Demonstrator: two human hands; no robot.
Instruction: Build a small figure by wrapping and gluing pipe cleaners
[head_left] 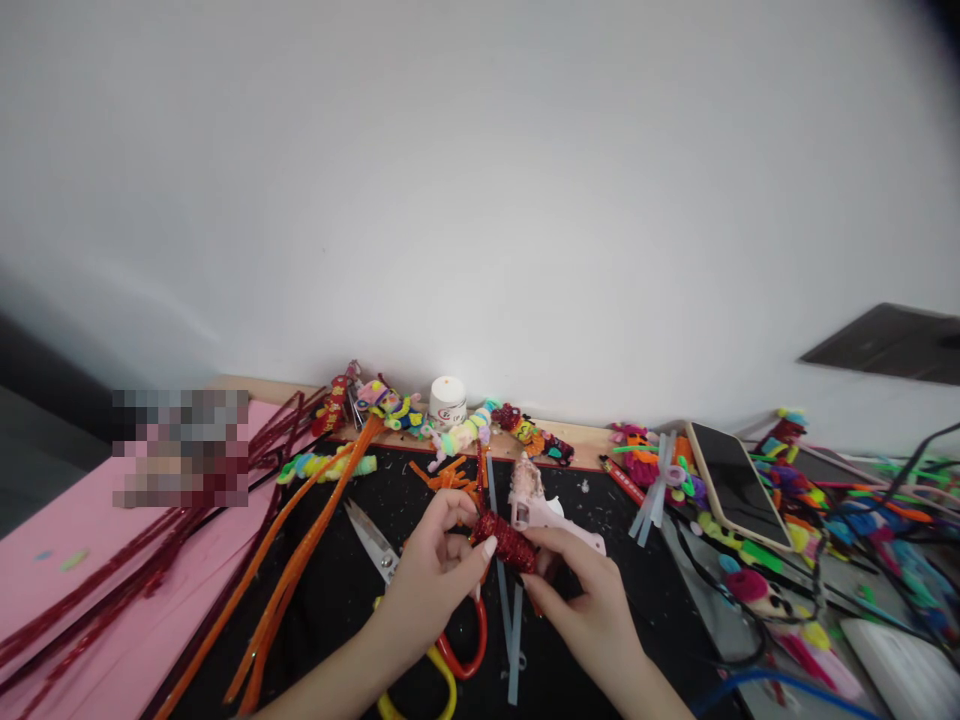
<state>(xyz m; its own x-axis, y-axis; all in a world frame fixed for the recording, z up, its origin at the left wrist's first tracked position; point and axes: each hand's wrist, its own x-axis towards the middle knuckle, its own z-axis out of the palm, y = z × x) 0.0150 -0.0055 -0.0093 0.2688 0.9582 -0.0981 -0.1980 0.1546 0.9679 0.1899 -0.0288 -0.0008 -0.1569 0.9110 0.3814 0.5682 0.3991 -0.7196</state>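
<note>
Between my two hands is a dark red glittery coil of pipe cleaner (504,541), wound into a thick roll, with one strand sticking up at its left end. My left hand (439,560) pinches the left end with thumb and fingers. At the right end, the thumb and fingers of my right hand (581,585) close on the roll. Scissors (466,650) with red and yellow handles lie partly under my left hand. Just behind the roll lies a pale pink glue gun (544,508). Translucent glue sticks (513,650) lie beneath the roll.
Long orange pipe cleaners (289,570) and dark red ones (112,580) spread over the left side, partly on a pink sheet (45,570). A white paper cup (448,402) and several colourful figures stand along the wall. A phone (739,485) leans among pipe cleaners at right.
</note>
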